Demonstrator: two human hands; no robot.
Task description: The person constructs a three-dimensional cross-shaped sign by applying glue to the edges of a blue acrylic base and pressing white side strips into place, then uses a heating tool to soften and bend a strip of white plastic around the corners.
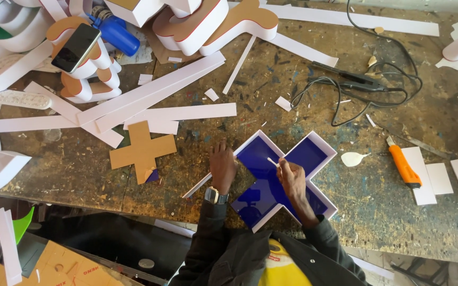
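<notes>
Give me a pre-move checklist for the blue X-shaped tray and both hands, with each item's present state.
1. Left hand steadies the blue X-shaped tray at its left rim: ok.
2. Right hand holds the small white stick over the tray: ok.
3. Stick tip touching the blue face: cannot tell.
4. Orange utility knife lies apart from both hands: ok.
5. Black cable stays off the tray: ok.

A glossy blue plastic cross (271, 182) with matt white walls lies on a rough, paint-stained workbench (377, 201).
</notes>
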